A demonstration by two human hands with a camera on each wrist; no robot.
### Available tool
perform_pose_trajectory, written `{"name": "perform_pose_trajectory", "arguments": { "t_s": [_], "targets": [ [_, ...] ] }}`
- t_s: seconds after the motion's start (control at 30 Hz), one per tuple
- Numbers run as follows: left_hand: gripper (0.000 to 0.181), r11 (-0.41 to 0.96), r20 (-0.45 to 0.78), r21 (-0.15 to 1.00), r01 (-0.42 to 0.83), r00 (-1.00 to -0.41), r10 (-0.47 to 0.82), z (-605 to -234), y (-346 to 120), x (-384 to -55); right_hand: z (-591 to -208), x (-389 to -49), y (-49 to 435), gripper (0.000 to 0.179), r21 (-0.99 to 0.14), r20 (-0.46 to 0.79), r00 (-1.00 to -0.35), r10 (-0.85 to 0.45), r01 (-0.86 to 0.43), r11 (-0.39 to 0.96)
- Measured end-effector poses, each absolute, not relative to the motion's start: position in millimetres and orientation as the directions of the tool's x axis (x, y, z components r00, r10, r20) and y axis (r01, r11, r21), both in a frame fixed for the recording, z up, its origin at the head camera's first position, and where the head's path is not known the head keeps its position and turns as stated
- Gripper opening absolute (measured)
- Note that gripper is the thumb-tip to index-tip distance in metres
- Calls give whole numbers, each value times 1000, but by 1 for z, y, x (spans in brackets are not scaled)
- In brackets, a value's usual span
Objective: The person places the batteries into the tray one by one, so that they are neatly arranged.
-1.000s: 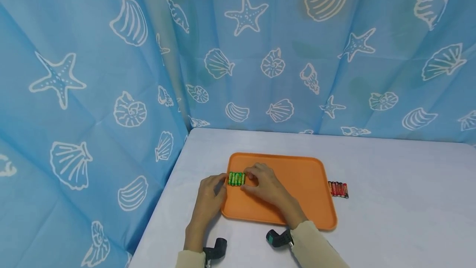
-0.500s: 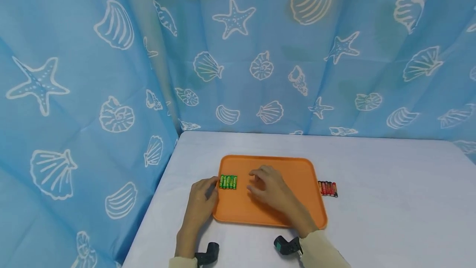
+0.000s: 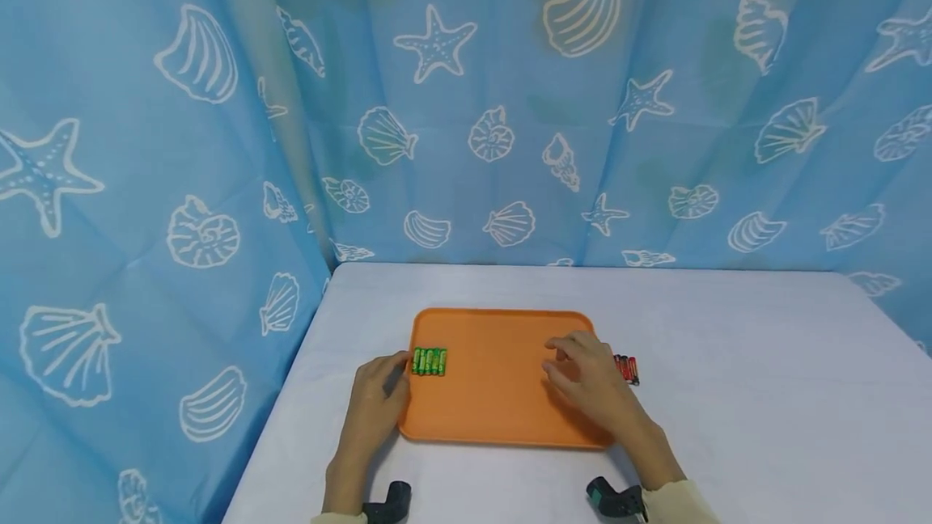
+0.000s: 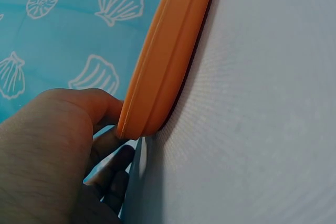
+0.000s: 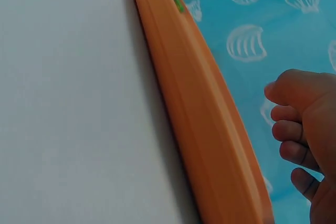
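A short row of green batteries [image 3: 429, 361] lies side by side in the left part of the orange tray [image 3: 495, 419]. My left hand [image 3: 374, 403] is at the tray's left edge, thumb and fingers curved loosely apart; its fingertips are right at the rim, beside the green batteries. In the left wrist view that hand [image 4: 63, 140] meets the tray wall [image 4: 157, 72]. My right hand [image 3: 593, 382] hovers over the tray's right side with nothing in its loosely bent fingers. Just beyond it lie several red batteries [image 3: 632, 370], partly hidden behind the hand.
A white-covered table [image 3: 757, 395] bears the tray and the red batteries. Blue curtains [image 3: 451, 168] with white shells and starfish hang behind and along the left. Black wrist cameras [image 3: 615, 500] sit on both wrists.
My right hand has let go of the green batteries and moved right across the tray toward the red batteries. The left hand stays at the tray's left edge. The head view has turned rightward.
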State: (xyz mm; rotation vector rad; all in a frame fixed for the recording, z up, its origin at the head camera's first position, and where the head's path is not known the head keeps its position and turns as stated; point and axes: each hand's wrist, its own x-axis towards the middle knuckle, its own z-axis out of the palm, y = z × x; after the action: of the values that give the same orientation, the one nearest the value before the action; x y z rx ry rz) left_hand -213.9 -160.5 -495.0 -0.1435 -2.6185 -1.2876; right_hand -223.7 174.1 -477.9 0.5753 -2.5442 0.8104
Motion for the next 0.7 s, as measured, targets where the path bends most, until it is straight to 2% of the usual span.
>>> {"name": "perform_pose_trajectory", "arguments": {
  "t_s": [0.13, 0.4, 0.5, 0.7],
  "targets": [
    [34, 615, 217, 771, 162, -976, -14, -495, -160, -213, -479, -220, 201, 32, -460, 480, -854, -200, -439, 772],
    [35, 608, 190, 780, 147, -982, -7, -498, -157, -209, -496, -212, 254, 24, -494, 376, -925, -46, -242, 835],
    [35, 606, 181, 783, 143, -983, -2, -499, -157, -208, -503, -209, 266, 27, -501, 337, -940, -46, -220, 837],
    [36, 609, 166, 782, 133, -986, 1, -493, -159, -212, -504, -211, 276, 43, -487, 300, -947, -115, -256, 835]
  ]
}}
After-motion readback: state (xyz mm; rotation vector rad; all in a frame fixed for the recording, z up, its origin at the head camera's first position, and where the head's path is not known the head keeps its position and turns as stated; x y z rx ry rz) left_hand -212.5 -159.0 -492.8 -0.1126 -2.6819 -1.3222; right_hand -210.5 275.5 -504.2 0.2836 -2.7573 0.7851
